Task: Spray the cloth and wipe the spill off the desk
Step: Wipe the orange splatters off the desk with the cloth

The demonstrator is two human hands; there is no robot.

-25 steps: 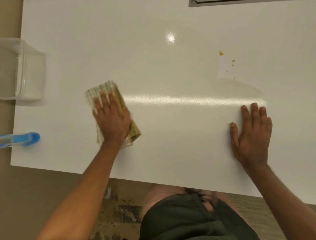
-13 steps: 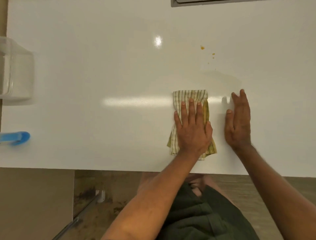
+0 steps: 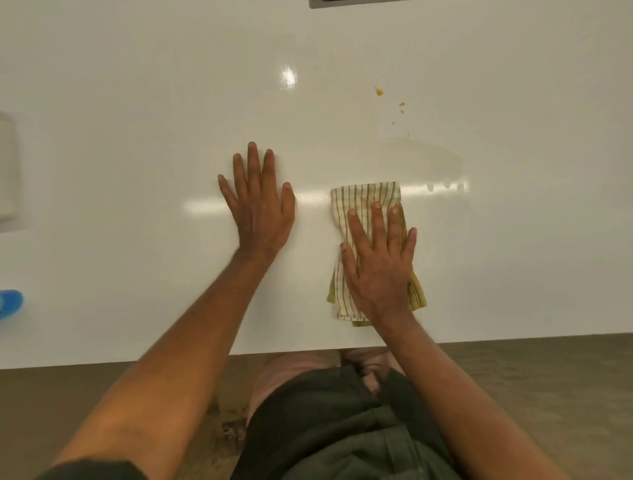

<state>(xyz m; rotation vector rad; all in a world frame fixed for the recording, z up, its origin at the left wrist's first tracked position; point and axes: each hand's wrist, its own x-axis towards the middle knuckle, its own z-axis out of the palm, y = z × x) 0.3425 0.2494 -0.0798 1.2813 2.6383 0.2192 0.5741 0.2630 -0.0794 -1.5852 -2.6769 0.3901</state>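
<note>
A folded cloth with green and yellow stripes lies on the white desk, right of centre. My right hand presses flat on it, fingers spread, covering its lower half. My left hand lies flat on the bare desk a little to the left of the cloth, fingers apart, holding nothing. Small orange spill spots sit beyond the cloth, towards the far right. A faint wet smear shows between the spots and the cloth.
A blue spray bottle pokes in at the left edge. A clear plastic container stands further back on the left. A dark object sits at the far edge. The desk's near edge runs just above my lap.
My left hand slid the cloth from the left side to right of centre and came off it. My right hand now rests on the cloth, and my left hand lies on the bare desk.
</note>
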